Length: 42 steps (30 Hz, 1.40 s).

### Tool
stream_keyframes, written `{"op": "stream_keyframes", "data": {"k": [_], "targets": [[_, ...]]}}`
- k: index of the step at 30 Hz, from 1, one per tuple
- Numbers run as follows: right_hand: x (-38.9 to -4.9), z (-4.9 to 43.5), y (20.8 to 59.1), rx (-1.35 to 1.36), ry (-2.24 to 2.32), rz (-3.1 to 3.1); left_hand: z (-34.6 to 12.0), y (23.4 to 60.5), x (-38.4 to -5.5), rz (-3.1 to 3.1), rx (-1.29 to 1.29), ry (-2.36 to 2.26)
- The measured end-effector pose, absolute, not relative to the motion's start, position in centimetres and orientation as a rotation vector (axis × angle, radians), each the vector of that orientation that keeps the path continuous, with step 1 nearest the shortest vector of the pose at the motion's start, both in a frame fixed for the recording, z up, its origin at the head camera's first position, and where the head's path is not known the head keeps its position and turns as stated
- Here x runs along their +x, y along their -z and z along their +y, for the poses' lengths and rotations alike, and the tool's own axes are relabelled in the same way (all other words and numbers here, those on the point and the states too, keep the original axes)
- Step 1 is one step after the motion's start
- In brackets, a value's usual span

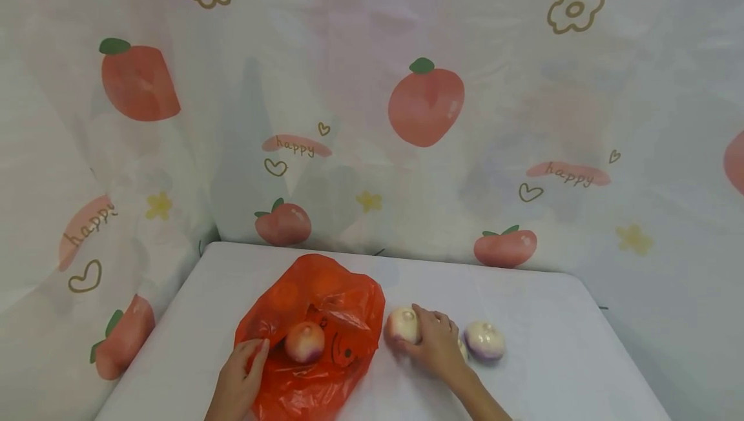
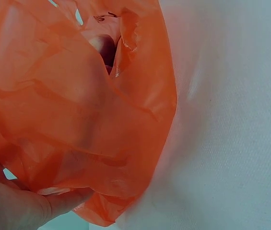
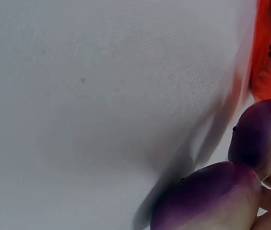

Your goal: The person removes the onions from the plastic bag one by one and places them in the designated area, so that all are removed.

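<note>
My left hand [image 1: 237, 372] pinches the edge of a red plastic bag [image 1: 354, 298] lying on the table; in the left wrist view the thumb [image 2: 61, 202] presses on the thin film. A white-and-purple turnip [image 1: 305, 342] sits in the bag's mouth. To the right of the bag, my right hand [image 1: 437, 343] grips a second turnip [image 1: 402, 325], whose purple end [image 3: 253, 134] shows in the right wrist view. Another turnip [image 1: 463, 349] is mostly hidden behind that hand. Just beyond it lies one more turnip [image 1: 485, 341].
Rounded shapes [image 1: 285, 295] show dimly through the far part of the bag. The white table [image 1: 540, 318] meets a hanging cloth [image 1: 349, 53] printed with peaches and flowers at its back and left side.
</note>
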State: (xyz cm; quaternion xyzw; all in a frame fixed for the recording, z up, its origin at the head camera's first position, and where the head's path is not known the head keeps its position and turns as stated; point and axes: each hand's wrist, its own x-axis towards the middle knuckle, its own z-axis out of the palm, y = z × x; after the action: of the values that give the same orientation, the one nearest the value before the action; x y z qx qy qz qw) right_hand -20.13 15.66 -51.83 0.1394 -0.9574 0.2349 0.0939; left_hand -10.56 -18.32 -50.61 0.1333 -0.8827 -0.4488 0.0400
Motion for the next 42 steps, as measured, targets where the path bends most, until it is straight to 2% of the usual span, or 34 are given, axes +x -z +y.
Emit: {"op": "stream_keyframes", "data": {"k": [17,42], "targets": [[-20.3,16.1,52.5,0.424,-0.407,-2.832,-18.2,50.6,-10.7,-2.705,0.367,1.341],[-20.3,16.1,52.0,0.464,-0.352,-2.816,-18.1,50.5,-10.5,-2.712,0.424,1.414]]}}
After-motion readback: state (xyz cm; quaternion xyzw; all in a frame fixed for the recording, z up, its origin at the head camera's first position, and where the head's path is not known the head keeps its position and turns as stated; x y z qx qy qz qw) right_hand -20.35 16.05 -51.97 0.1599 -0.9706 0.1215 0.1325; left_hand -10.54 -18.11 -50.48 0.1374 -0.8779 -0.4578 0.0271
